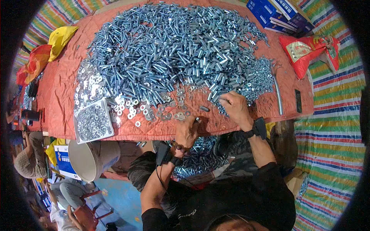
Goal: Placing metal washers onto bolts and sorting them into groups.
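My left hand (186,133) is closed in a fist at the table's near edge. A shiny metal bolt (198,119) pokes out between its thumb and fingers, with most of it hidden. My right hand (237,108) is at the near side of the heap of small nuts (259,77), thumb and fingertips pinched together; whatever they hold is too small to make out. Between the two hands lies a loose metal sleeve (204,109). Flat washers (150,114) are scattered left of my left hand. Beyond both hands spreads a big pile of bolts and sleeves (173,50).
A white tray (78,133) of spring washers sits at the near left, above a pale bucket (83,161). At right are a metal rod (278,96), a dark phone-like object (298,101), a red bag (304,52) and blue boxes (279,15). Other people sit at far left.
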The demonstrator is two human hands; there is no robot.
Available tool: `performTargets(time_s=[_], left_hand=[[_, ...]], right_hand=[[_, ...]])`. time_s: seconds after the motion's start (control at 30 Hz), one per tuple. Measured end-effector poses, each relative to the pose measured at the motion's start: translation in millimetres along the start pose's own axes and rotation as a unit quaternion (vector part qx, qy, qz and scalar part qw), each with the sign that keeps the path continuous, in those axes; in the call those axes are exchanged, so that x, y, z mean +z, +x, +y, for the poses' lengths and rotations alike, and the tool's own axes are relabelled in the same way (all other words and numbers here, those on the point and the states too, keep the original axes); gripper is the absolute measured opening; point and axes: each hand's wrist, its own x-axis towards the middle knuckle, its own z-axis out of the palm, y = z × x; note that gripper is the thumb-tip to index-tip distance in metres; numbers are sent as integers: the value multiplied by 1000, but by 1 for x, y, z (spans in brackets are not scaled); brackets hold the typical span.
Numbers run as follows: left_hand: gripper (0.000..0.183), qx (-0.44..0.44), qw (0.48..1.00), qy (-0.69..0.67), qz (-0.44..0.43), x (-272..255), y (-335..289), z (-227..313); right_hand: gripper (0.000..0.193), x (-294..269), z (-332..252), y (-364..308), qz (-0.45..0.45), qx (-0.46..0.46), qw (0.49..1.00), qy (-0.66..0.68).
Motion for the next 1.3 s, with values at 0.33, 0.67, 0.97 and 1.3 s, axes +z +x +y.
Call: performTargets(time_s=[0.33, 0.67, 0.97, 1.3], left_hand=[[14, 25, 1000, 4, 9, 3, 1, 5], [13, 53, 999, 11, 9, 5, 3, -2], [10, 28, 1000, 8, -4, 3, 4, 4], [22, 32, 999, 0, 3, 1, 3, 3]], right_hand=[[22, 19, -15, 13, 0, -49, 993, -104], [16, 28, -11, 15, 11, -115, 992, -42], [11, 15, -18, 1, -105, 72, 947, 294], [37, 19, -52, -19, -121, -183, 971, 100]])
